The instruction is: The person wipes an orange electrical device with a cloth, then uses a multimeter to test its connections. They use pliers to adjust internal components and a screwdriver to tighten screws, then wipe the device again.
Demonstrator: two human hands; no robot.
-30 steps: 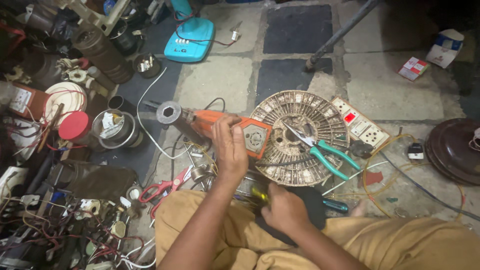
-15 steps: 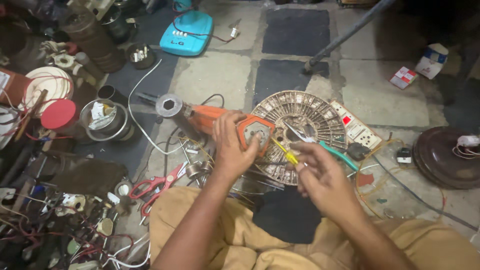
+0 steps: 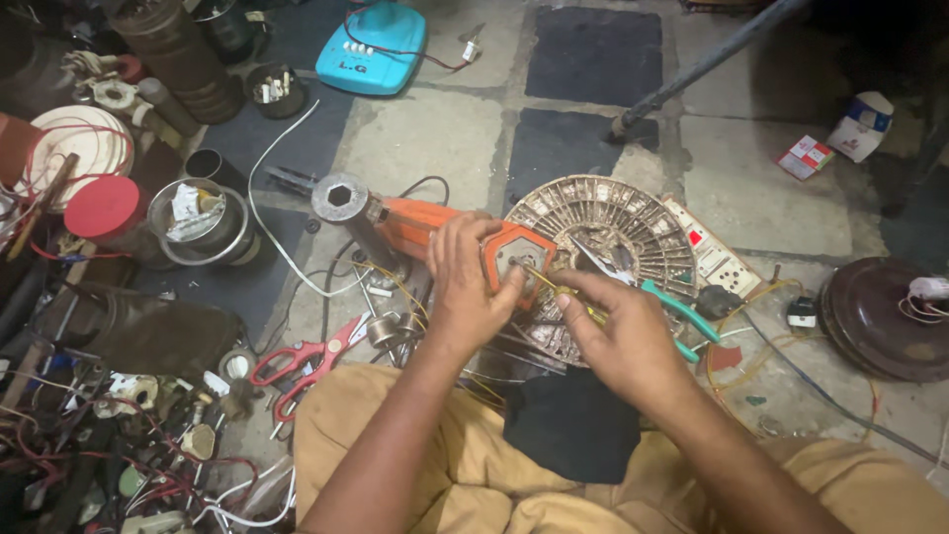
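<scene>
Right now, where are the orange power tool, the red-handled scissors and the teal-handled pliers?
orange power tool (image 3: 415,225): head view, on its orange body.
red-handled scissors (image 3: 301,361): head view, on the red handles.
teal-handled pliers (image 3: 682,311): head view, on a teal handle.

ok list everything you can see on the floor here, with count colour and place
power tool: 1, orange body, metal head, centre, under left hand
screwdriver: 1, yellow, in right hand, tip at the tool's end
round winding core: 1, grey-brown, behind the hands
pliers: 1, teal handles, on the core's right edge
scissors: 1, red, beside left forearm
socket board: 1, white, right of core
plastic casing: 1, turquoise, top
round lid: 1, red, left
black cloth: 1, on lap
dome cover: 1, dark brown, right edge
left hand: on the tool
right hand: fingers gripping screwdriver
</scene>
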